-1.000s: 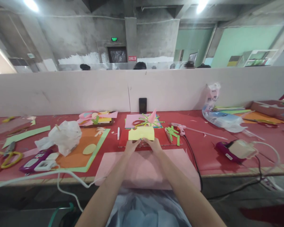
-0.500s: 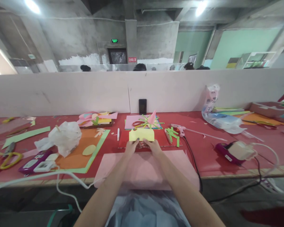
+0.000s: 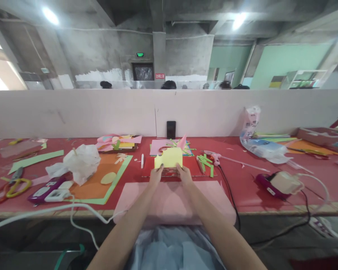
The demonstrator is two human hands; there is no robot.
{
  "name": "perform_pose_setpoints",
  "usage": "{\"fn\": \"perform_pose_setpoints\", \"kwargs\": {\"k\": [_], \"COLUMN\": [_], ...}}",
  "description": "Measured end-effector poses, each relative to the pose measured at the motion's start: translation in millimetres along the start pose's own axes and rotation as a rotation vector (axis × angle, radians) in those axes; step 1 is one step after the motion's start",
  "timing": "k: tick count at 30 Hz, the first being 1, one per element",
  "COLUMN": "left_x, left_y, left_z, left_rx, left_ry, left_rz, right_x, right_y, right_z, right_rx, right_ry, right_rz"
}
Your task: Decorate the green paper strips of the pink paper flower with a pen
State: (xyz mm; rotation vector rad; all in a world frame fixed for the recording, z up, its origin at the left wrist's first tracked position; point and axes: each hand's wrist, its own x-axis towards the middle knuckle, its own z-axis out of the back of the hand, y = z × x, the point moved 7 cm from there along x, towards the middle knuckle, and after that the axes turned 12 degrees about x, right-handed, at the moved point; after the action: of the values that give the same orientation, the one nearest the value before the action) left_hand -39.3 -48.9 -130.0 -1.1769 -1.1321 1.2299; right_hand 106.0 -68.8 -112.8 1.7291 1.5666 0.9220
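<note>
Between my two hands is a piece of yellow paper [image 3: 170,157] with a stepped cutout at its upper left corner. My left hand [image 3: 156,174] pinches its lower left part, thumb on the near face. At the lower right corner, my right hand [image 3: 184,174] grips it the same way; the fingers behind the sheet are partly hidden. Just beyond the paper, a pink paper cone [image 3: 182,142] stands among green strips on a lilac sheet [image 3: 156,145]. Under the hands lies a red board [image 3: 148,169], and nearer me is a pink padded sheet [image 3: 169,202].
To the right are green paper strips [image 3: 205,162] and a pink glue gun [image 3: 215,157] with its black cord. A white marker [image 3: 142,161], orange paper [image 3: 87,187], scissors [image 3: 17,183] and a purple power strip [image 3: 49,191] lie left. A phone [image 3: 171,129] leans on the partition.
The yellow paper has been turned to stand flatter toward me, showing more of its face. My hands have spread apart to its lower corners. The view has tilted up slightly.
</note>
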Motion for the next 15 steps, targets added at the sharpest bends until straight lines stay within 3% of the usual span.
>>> {"fn": "perform_pose_setpoints", "kwargs": {"k": [9,15], "left_x": [2.4,1.4], "left_y": [-2.2,-2.6], "left_z": [15.9,14.9], "left_rx": [-0.091,-0.089], "left_ry": [-0.064,-0.049], "left_rz": [0.032,0.058], "right_x": [1.6,-2.4], "right_y": [14.7,13.9], "right_z": [26.2,17.0], "right_rx": [-0.019,-0.037], "right_ry": [-0.193,-0.140], "right_rz": [0.113,0.059]}}
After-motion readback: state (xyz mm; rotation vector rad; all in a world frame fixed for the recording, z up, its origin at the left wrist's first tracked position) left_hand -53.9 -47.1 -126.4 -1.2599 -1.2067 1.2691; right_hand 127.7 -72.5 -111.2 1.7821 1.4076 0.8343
